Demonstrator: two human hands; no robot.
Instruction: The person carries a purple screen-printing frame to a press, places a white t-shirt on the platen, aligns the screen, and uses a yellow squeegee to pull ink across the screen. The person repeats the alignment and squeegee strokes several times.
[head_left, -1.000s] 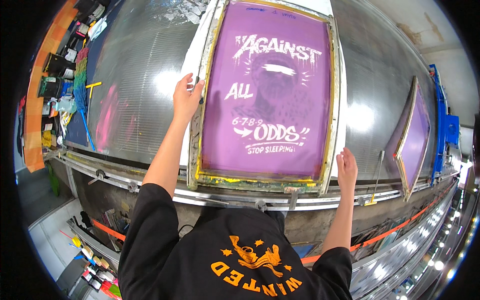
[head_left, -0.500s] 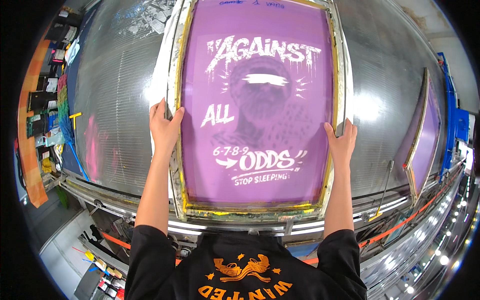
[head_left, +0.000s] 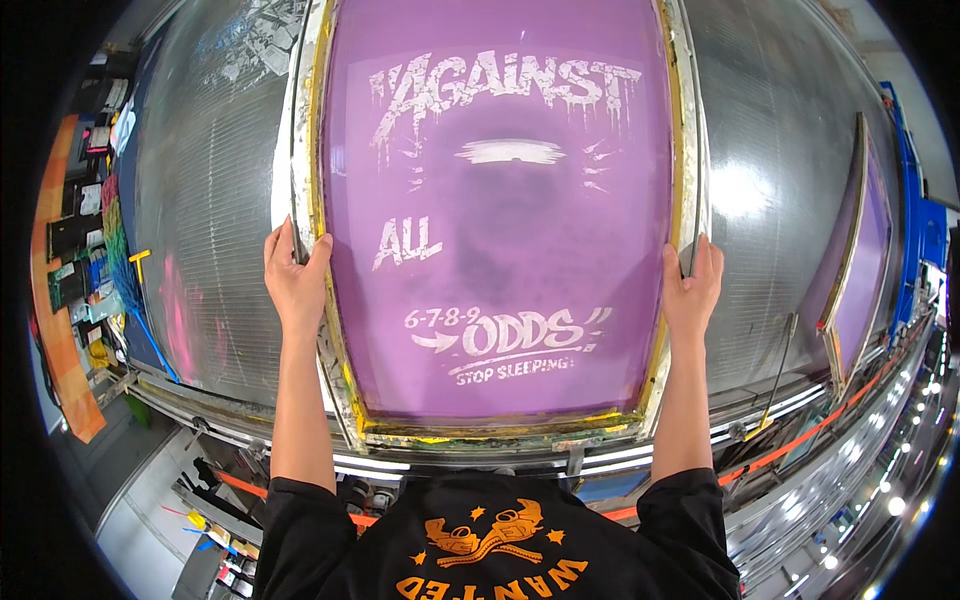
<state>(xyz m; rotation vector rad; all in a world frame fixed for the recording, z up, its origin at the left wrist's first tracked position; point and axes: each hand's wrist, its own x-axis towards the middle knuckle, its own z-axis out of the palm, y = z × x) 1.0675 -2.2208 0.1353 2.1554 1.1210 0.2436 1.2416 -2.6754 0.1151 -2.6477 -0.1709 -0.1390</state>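
Between the two hands: a tall frame (head_left: 688, 110) with purple mesh (head_left: 560, 225) stretched across it; from here I can't tell whether it rests on the table (head_left: 225, 220) or sits slightly raised.
Left hand (head_left: 298, 285): gripping the frame's left side, thumb at the inner edge, fingers over the outer edge.
Right hand (head_left: 692, 290): a matching grip on the opposite side, at about the same height.
Steady handling: I'd keep both hands level and put equal force into each side, so the frame doesn't twist; thumbs are best kept on the hard edge, since the mesh looks thin and easily marked.
Frame edges: straight, hard-looking and worn, whitish beside the grips, crusted with yellow and green stains below them at the near end.
Mesh surface: smooth and taut-looking, with ragged white lettering (head_left: 525, 330) and a cloudy dark patch between the grips.
Table left of the left grip: grey, glossy, finely ribbed, with a pink smear (head_left: 178, 320).
Well right of the right grip: a second purple frame (head_left: 866, 240), standing tilted.
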